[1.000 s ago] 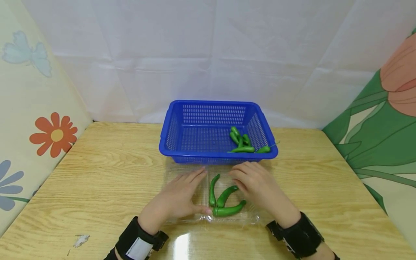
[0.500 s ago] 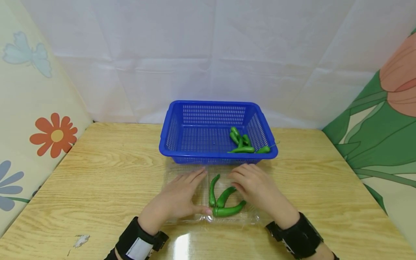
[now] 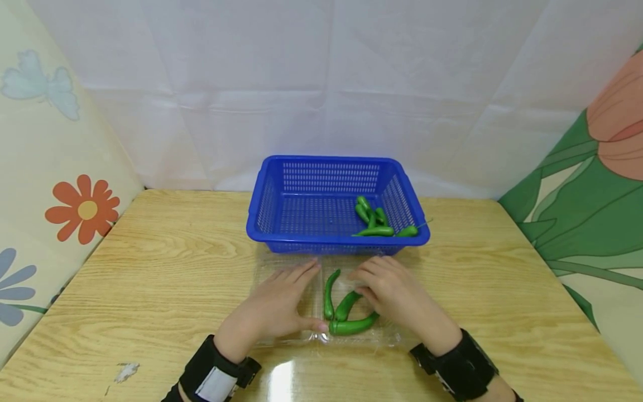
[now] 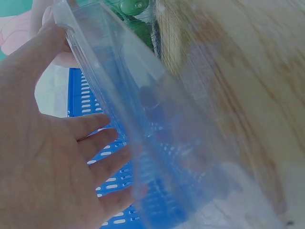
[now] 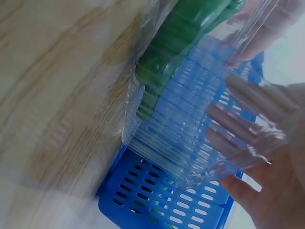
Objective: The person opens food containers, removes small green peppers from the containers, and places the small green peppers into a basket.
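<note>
A clear plastic container (image 3: 387,335) lies in front of the blue basket, with three green chili peppers (image 3: 354,325) in its right half. My left hand (image 3: 278,304) spreads over the left half, fingers extended and thumb tip by the middle ridge. In the left wrist view its fingertips touch or nearly touch the clear wall (image 4: 147,109). My right hand (image 3: 394,285) hovers over the right half, fingers loosely bent near the middle pepper's tip, partly covering it. Through the plastic in the right wrist view, the right fingers (image 5: 238,124) hold nothing and stay apart from the large pepper (image 5: 176,43).
Behind the container stands a blue slotted basket (image 3: 281,237) with several green chili peppers (image 3: 377,230) at its right side. One stem pokes over the rim. The wooden table (image 3: 166,268) meets a white cloth backdrop (image 3: 211,111). Patterned panels flank both sides.
My right hand has shifted slightly left and toward me, now covering the tips of two peppers. The left hand and the peppers have not visibly moved.
</note>
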{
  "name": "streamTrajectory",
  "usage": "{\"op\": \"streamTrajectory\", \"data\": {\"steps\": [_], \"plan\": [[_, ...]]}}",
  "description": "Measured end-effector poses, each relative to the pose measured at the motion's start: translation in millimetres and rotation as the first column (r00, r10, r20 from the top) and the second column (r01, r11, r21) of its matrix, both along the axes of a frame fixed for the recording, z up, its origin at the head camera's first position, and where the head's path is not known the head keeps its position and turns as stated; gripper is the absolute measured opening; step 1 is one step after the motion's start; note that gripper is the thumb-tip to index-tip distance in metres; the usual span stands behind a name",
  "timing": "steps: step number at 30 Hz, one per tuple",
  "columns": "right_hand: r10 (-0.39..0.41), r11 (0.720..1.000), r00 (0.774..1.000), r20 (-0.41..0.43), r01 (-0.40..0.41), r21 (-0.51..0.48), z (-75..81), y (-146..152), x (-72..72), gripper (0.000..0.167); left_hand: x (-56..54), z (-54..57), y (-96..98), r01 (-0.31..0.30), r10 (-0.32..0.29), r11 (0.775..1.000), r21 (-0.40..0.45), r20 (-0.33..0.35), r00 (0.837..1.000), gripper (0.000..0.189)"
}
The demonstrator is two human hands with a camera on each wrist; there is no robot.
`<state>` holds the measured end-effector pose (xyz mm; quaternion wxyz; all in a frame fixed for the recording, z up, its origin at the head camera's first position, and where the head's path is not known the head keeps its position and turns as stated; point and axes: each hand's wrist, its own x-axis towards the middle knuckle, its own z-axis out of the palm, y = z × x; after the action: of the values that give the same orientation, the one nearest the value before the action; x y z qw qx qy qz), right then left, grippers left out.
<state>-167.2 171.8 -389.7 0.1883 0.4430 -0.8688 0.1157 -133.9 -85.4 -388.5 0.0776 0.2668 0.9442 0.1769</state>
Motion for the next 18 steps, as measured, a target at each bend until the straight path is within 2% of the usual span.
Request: {"op": "streamTrajectory", "data": {"steps": [9,18], "plan": [[0.006,1.000,0.999,0.043,-0.006,0.011,-0.5,-3.0,2.5,0.029,-0.2,-0.1,0.7,-0.002,0.002,1.000,0.009,0.004,1.000,0.107],[0.006,0.999,0.999,0.052,-0.008,0.031,-2.8,-4.6,3.9,0.029,-0.2,-0.4,0.6,-0.003,0.003,1.000,0.001,-0.001,1.000,0.107]]}}
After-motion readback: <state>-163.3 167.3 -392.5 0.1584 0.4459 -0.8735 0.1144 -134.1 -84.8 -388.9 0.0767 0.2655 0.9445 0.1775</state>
